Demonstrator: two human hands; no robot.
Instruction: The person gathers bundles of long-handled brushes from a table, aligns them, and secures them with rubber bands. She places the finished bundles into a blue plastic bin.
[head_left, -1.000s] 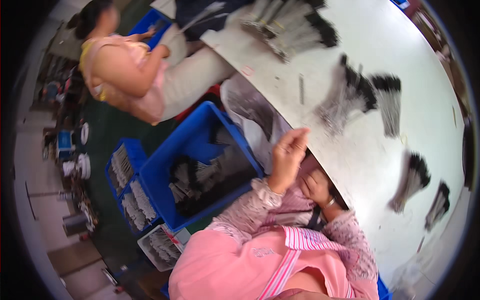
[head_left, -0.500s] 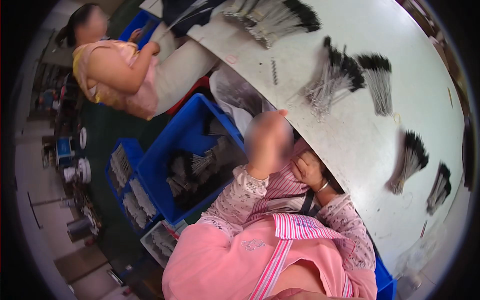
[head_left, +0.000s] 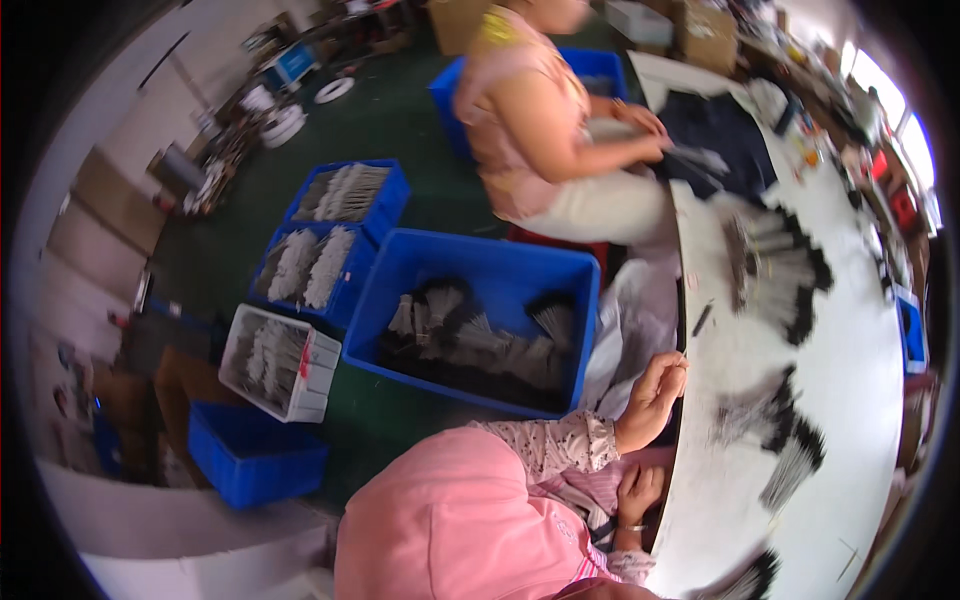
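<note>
Hardly distinct through motion blur: a bare left hand (head_left: 650, 405) beside the edge of a long, flat white table (head_left: 855, 340), fingers bent, tips drawn together; cannot tell whether pinching anything. Just below, partly shadowed at the tabletop's edge: a bare right hand (head_left: 640, 490) with a metal wristband, fingers curled near pink striped cloth (head_left: 607, 478); cannot tell whether clenched on something or merely resting. Near the left fingertips, on the tabletop: a small, dark, narrow strip (head_left: 703, 318), too blurred to identify. Farther right: a smeared heap of thin silvery wires with black bristled ends (head_left: 762, 412), close against a fan-shaped black-and-silver bundle (head_left: 793, 468). Cut off at the lower edge: another black-tipped bundle (head_left: 748, 580).

Left of the table: a crumpled translucent plastic bag (head_left: 630, 320), partly behind the left hand, and a large blue plastic bin (head_left: 480, 260), with more bundles inside, lower ones lost in darkness. Beyond, on dark green flooring (head_left: 390, 130): a seated co-worker in pink and yellow (head_left: 525, 110), head cut off above.
</note>
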